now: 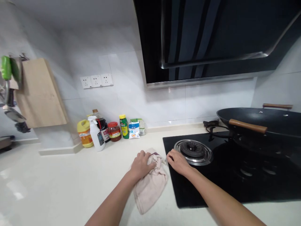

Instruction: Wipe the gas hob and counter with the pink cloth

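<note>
In the head view, the cloth (150, 193) lies on the tabletop (58, 185), just left of the hob (190, 191), its top part bunched into folds and its lower part spread fairly flat towards the person. The left hand (141, 164) is clamped on those folds, thumb on the near side, fingers curled over the far side. The right hand (177, 161) is curled into a loose fist over the hob's left edge, beside the burner (192, 148), with nothing seen in it; whether it touches the glass I cannot tell.

The cloth looks thin, light and limp, so it should fold and drag easily and cannot break. It will likely crease and trail rather than keep a shape, and should slide readily on the glossy tabletop. Whether it is wet, which would add weight and drag, does not show. The bunched middle seems the best hold, as it gives the fingers bulk to grip; a pinch at the loose lower corner would suit lifting or shaking it out, but would give little control for pressing down
</note>
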`<state>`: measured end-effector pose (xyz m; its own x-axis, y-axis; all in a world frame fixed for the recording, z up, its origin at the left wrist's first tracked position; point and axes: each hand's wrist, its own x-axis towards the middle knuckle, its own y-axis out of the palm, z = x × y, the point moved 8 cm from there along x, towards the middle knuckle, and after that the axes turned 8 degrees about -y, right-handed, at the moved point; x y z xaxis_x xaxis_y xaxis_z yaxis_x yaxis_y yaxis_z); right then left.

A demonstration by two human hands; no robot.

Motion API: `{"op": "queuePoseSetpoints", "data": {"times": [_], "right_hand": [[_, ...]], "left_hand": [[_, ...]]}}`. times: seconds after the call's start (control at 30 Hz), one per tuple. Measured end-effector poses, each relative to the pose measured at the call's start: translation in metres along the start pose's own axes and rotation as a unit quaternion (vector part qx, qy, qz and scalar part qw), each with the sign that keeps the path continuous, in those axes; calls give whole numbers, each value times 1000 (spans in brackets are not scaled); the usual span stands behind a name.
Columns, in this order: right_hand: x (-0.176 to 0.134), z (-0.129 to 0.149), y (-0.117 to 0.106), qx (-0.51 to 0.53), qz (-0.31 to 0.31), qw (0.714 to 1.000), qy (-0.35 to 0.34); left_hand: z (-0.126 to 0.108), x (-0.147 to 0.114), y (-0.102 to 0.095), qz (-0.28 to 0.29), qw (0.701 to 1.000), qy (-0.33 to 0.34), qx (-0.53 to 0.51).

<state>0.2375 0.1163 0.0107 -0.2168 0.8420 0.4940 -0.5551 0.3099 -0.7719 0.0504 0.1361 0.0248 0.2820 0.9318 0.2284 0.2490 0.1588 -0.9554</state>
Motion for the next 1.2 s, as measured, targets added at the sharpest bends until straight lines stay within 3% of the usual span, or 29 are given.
{"op": "queuePoseSetpoints", "data": {"times": [0.1,0.47,1.2], "right_hand": [[0,3,-1,-9,2,1000,5],[2,3,1,-22,19,1000,10],[2,2,7,-33,30,999,3]], "left_hand": [[-5,-3,0,-13,1000,15,14],[-55,-32,-1,44,992,117,-32],[-55,-32,-2,44,991,120,-42]]}}
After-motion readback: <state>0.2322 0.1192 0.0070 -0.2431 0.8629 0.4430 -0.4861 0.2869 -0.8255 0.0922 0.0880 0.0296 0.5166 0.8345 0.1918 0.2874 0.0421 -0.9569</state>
